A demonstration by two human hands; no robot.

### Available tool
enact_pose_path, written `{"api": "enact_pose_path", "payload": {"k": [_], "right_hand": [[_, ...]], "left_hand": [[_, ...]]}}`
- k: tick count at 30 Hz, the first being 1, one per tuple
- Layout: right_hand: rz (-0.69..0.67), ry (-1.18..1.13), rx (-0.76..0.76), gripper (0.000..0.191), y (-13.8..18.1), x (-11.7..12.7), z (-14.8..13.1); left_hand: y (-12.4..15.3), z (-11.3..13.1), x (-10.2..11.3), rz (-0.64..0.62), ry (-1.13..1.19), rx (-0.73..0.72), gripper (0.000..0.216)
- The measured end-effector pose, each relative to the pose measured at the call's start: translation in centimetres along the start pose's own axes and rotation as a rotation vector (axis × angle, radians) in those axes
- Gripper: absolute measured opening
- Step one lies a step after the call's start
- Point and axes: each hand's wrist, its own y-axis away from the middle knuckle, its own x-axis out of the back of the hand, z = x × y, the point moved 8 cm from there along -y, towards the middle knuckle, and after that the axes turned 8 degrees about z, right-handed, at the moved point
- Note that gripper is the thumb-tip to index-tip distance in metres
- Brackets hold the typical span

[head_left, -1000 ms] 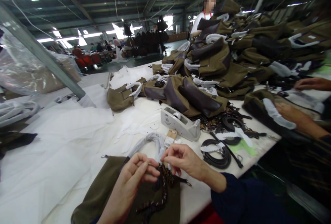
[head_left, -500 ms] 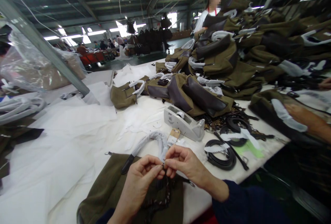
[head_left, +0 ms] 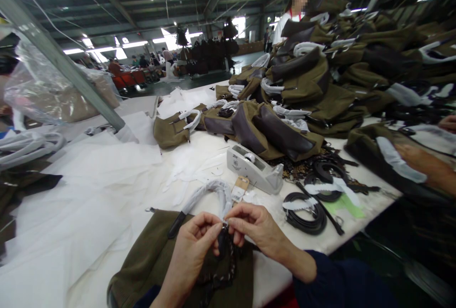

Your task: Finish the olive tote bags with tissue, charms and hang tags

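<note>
An olive bag (head_left: 153,256) with dark trim lies in front of me, its handle (head_left: 210,187) wrapped in white material. Above it my left hand (head_left: 194,246) is closed in a pinch on a small metal clasp (head_left: 225,225). From the right, my right hand (head_left: 256,227) pinches the same clasp, fingertips nearly meeting the left ones. A dark chain-like strap (head_left: 231,265) hangs below the clasp onto the bag; its exact make is hard to see. A brown and white tag (head_left: 240,188) lies just beyond my right hand.
A grey tape dispenser (head_left: 254,168) stands beyond the hands. Coiled black straps (head_left: 304,213) lie to its right, and olive bags (head_left: 299,75) are heaped behind. White sheets (head_left: 89,203) cover the left side, near a slanting metal post (head_left: 71,61). A co-worker's arm (head_left: 427,161) reaches in at right.
My fingers have shifted slightly around the clasp, and more of its metal shows between them. The bag stays in place. The person at the back has turned or leaned a little.
</note>
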Motion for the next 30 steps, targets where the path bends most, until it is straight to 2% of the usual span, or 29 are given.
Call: {"api": "enact_pose_path", "payload": {"k": [10,18,30], "right_hand": [[0.018,0.046,-0.006,0.038,-0.06,-0.25,0.02],[0.036,0.068,0.079,0.034,0.23,-0.61,0.25],[-0.001,0.177,0.064,0.026,-0.11,-0.54,0.32]], "left_hand": [[-0.25,-0.44,-0.11,0.016,0.001,0.033,0.033],[-0.39,-0.58,-0.01,0.030,-0.003,0.016,0.035],[-0.76,-0.86,-0.59,-0.027,-0.051,-0.008,0.033]]}}
